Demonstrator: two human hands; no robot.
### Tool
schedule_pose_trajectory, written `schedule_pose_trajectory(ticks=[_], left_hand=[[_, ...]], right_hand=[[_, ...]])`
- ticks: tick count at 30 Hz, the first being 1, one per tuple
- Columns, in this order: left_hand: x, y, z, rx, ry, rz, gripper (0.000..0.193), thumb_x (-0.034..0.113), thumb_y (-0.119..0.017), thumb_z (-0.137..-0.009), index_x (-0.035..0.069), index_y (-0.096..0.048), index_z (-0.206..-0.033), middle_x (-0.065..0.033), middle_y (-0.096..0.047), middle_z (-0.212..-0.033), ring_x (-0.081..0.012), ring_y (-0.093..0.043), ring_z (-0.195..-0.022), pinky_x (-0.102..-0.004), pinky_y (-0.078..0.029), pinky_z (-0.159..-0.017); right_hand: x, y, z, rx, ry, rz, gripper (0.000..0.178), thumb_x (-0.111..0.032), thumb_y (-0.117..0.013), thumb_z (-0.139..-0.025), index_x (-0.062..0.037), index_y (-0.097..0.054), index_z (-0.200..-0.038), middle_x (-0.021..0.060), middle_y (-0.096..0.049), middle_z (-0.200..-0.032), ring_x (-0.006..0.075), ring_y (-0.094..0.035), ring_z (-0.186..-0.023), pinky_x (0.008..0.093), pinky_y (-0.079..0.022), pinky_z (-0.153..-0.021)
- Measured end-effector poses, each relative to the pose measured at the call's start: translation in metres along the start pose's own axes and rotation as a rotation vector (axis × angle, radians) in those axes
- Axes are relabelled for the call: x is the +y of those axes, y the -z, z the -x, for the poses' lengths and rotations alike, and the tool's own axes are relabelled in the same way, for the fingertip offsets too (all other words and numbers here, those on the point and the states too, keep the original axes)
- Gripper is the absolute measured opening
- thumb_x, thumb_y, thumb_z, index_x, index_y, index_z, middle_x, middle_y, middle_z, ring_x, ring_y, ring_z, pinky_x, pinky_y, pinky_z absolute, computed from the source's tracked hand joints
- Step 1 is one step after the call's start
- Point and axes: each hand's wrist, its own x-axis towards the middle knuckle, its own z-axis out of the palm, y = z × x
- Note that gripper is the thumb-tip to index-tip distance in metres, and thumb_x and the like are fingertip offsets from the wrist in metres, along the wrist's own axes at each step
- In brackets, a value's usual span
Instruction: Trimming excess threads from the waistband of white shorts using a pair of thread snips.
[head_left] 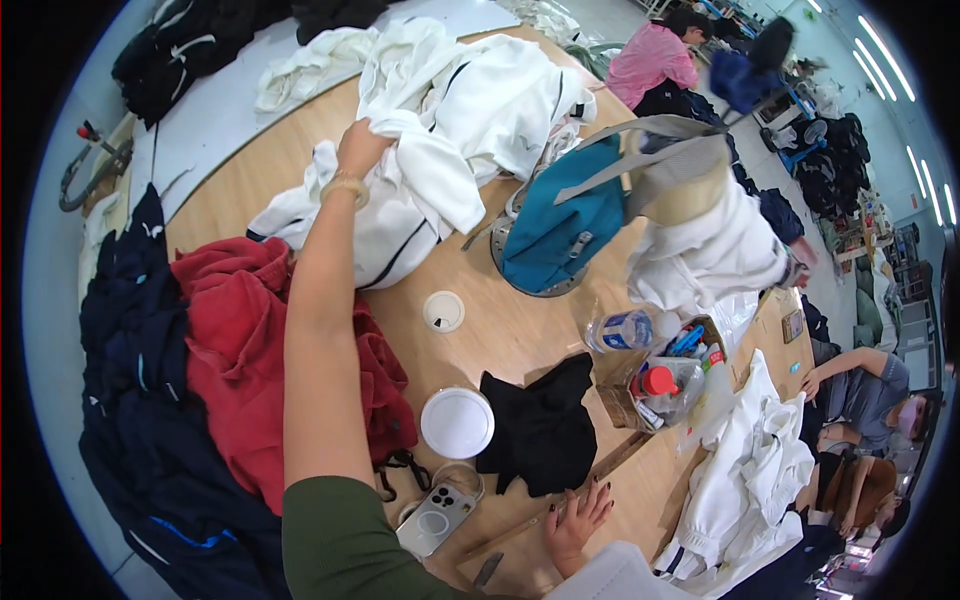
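My left hand (362,152), with a beige band at the wrist, reaches to the far side of the table. Its fingers are closed on a white garment (428,165) with dark trim, part of a heap of white clothes (505,95). My right hand (578,520) lies near the front edge of the wooden table (530,350), fingers spread and holding nothing. Just beyond it is a small folded black cloth (545,430). To its left are a white round lid (457,423) and a phone (437,518).
Red garments (235,350) and dark navy clothes (135,370) pile up at left. A teal bag (565,215) stands at the table's far middle. A bottle (620,330), a basket of supplies (640,408) and white clothes (735,470) lie right. Other people sit beyond.
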Motion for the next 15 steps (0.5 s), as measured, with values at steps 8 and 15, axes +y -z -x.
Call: schedule_pose_trajectory(ticks=[8,15], left_hand=[[0.097,0.171,0.139,0.05,-0.098,0.683,0.033,0.006,-0.055,-0.086,-0.004,-0.06,-0.117,-0.0079,-0.066,-0.108,-0.0152,-0.06,-0.095,-0.0277,-0.047,-0.086],[0.184,0.295,0.237,0.14,-0.353,0.575,0.034,0.004,-0.059,-0.086,-0.003,-0.058,-0.118,-0.0087,-0.065,-0.107,-0.0129,-0.06,-0.093,-0.0267,-0.049,-0.082]], right_hand=[[-0.013,0.005,-0.003,0.077,0.012,-0.059,0.04,-0.027,-0.059,-0.077,-0.0064,-0.06,-0.11,0.0203,-0.036,-0.143,0.0442,-0.021,-0.138,0.0624,-0.011,-0.11],[-0.006,0.016,0.0,0.115,-0.009,-0.11,0.04,-0.032,-0.059,-0.082,-0.0071,-0.06,-0.113,0.0192,-0.032,-0.146,0.0434,-0.017,-0.14,0.0626,-0.009,-0.11]])
